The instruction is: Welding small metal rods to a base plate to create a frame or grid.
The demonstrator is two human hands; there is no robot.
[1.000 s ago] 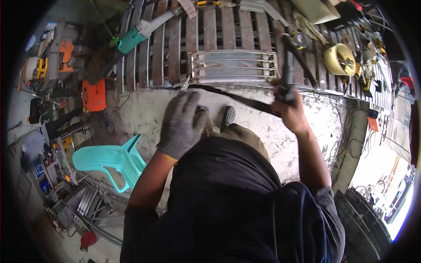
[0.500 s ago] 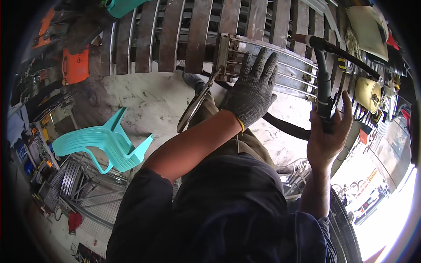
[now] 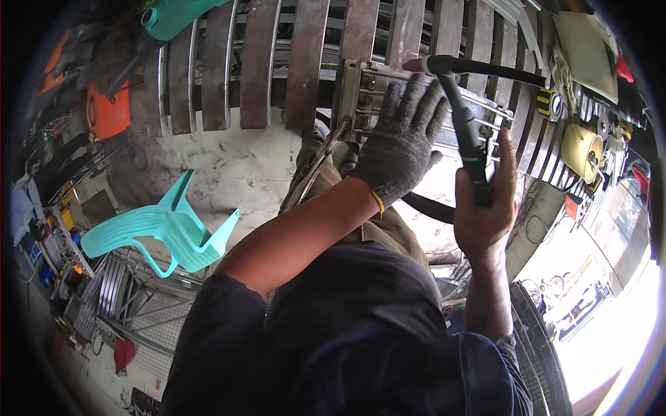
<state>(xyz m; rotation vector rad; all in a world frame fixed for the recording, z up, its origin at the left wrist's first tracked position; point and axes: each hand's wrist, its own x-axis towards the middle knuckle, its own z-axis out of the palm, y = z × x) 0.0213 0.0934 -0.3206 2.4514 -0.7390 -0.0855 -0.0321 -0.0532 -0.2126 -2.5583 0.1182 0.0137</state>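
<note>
My left hand (image 3: 399, 142), in a grey knit glove, lies with its fingers stretched over a metal frame with parallel bars (image 3: 350, 90). The frame rests on a workbench of spaced steel slats (image 3: 260, 62). My bare right hand (image 3: 489, 215) holds a black TIG welding torch (image 3: 465, 121) by its handle. The torch head, with a pinkish nozzle and a long black back cap, hangs over the frame close to my gloved fingertips. From the handle a thick black cable (image 3: 430, 206) runs behind my left wrist. A metal clamp (image 3: 316, 166) hangs at the frame's left corner.
A turquoise plastic chair (image 3: 184, 243) stands on the floor at left. An orange case (image 3: 109, 114) is beyond it. On the bench's right lie a yellow-black tape measure (image 3: 549, 104) and a cream-coloured spool (image 3: 581, 149). A teal object (image 3: 177, 19) sits at the far left.
My right hand has moved left with the torch, bringing its head from the frame's right end to beside my gloved fingers. My left hand stays on the frame. The view has shifted slightly.
</note>
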